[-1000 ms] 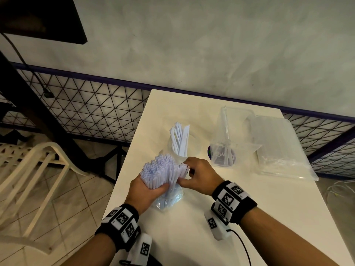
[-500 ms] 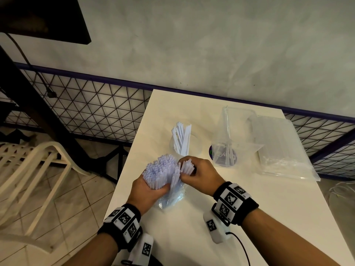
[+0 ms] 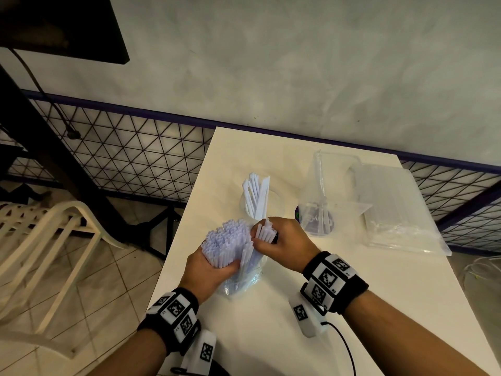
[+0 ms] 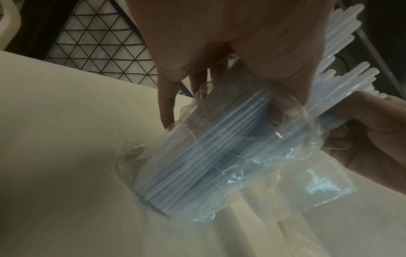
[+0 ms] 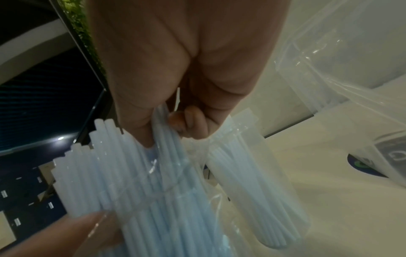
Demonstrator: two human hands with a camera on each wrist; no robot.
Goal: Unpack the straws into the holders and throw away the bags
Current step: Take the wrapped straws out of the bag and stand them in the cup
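My left hand (image 3: 210,270) grips a thick bundle of white straws (image 3: 227,242) standing tilted in its clear plastic bag (image 3: 241,282) on the white table (image 3: 271,335). From the bundle's right side my right hand (image 3: 282,241) pinches a small bunch of straws (image 3: 264,230) and holds it slightly apart. The bag (image 4: 252,167) wraps the lower half of the straws, its base resting on the table. Behind the hands a clear cup holder (image 3: 257,202) holds several straws. A second clear holder (image 3: 322,210) stands to its right with only a few inside.
A flat clear bag of more straws (image 3: 395,210) lies at the table's back right. A metal mesh fence (image 3: 130,153) and grey wall run behind the table. A white plastic chair (image 3: 46,240) stands on the tiled floor to the left.
My right hand has closed round a small bunch of straws and drawn it up and away from the main bundle. The left hand keeps its grip in place.
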